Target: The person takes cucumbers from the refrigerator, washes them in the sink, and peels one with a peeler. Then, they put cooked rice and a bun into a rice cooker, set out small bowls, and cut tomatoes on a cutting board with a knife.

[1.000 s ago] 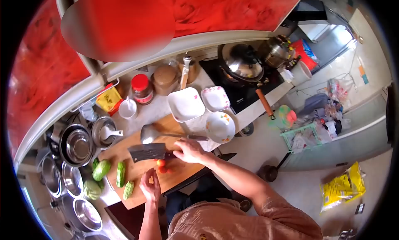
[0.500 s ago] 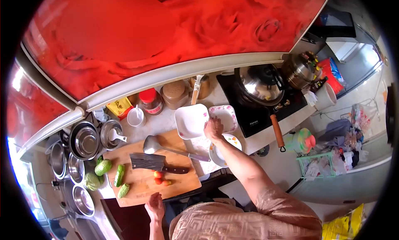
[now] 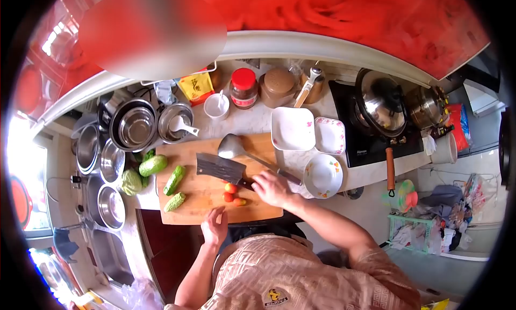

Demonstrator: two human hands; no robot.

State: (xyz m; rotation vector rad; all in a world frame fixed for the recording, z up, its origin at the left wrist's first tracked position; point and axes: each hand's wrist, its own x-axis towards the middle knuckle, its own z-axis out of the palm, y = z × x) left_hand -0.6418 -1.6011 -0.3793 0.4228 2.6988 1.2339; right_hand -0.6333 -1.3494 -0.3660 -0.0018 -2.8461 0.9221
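My right hand (image 3: 270, 187) is at the handle of a broad dark cleaver (image 3: 219, 168), its fingers closing over the handle's end. The cleaver lies flat on a wooden cutting board (image 3: 201, 210). Beside the hand runs the handle of a metal ladle (image 3: 232, 146). Small red tomatoes (image 3: 230, 188) sit just below the cleaver's handle. My left hand (image 3: 215, 226) hovers at the board's front edge, fingers loosely apart and holding nothing. On the board's left are a cucumber piece (image 3: 174, 180) and a pale bumpy gourd piece (image 3: 174, 202).
To the right stand a square white dish (image 3: 292, 129), a smaller flowered dish (image 3: 329, 135) and a round bowl (image 3: 323, 175). Beyond is a stove (image 3: 371, 151) with a lidded wok (image 3: 381, 103). Steel bowls (image 3: 134, 126) crowd the left; a red-lidded jar (image 3: 244, 88) stands behind.
My right hand has left the white dishes and come left to the cleaver's handle. My left hand stays near the board's front edge. The view has shifted.
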